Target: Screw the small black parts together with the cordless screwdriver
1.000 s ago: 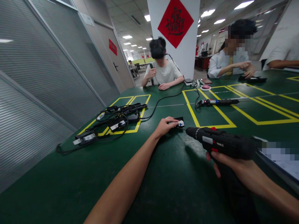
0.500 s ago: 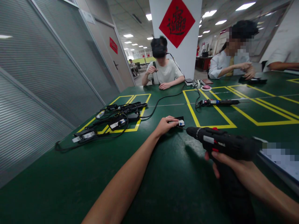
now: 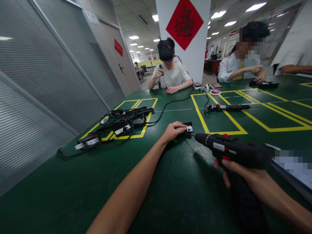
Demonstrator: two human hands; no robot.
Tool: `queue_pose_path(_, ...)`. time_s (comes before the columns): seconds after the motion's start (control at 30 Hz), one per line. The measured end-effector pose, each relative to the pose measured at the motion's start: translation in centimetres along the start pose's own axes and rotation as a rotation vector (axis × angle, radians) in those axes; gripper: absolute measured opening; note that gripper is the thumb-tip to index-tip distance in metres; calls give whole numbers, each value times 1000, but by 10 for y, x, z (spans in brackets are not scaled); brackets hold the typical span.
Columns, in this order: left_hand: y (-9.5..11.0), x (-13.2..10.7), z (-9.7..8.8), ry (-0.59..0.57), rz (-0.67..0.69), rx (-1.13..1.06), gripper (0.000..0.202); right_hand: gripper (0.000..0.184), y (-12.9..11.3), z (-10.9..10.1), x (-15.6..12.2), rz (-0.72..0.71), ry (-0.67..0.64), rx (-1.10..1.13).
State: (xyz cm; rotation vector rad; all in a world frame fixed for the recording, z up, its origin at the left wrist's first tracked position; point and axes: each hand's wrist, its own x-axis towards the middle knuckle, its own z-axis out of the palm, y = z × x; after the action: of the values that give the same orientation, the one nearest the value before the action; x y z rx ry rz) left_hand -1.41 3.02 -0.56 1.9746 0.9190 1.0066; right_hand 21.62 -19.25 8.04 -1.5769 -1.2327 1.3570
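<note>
My right hand (image 3: 240, 172) is wrapped round the grip of a black cordless drill (image 3: 234, 151) with red buttons. Its thin bit points left and reaches the near side of a small black part (image 3: 187, 124) with a white-and-blue piece (image 3: 189, 129) on it. Whether the bit touches the part, I cannot tell. Fingers of my left hand (image 3: 172, 131) press on the left side of that black part and hold it on the green table (image 3: 156, 182). Some of the part is hidden under those fingers.
Black cabled devices (image 3: 126, 125) with white labels lie in a heap at the left. A pen-like tool (image 3: 227, 107) with a cord lies at the back right. A flat device (image 3: 292, 169) rests by my right arm. Across the table a person (image 3: 170, 70) in a headset sits.
Almost nothing has moved. The drill has shifted very slightly right and down, while my left hand stays on the black part.
</note>
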Motion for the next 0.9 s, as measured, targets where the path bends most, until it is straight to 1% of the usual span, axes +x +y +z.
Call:
queue_pose_path(0.2,-2,0,0,0,9,2,29,33,3,0,2,-9,-18,8)
queue_pose_path(0.4,-2,1,1,6,-4,-5,29,34,0,1,1,-17,16,-7)
queue_pose_path(0.7,2,-2,0,7,-12,-2,29,28,-6,8,-5,-18,85,66)
queue_pose_path(0.9,0,-1,0,3,-16,2,29,29,-3,5,-3,-18,64,15)
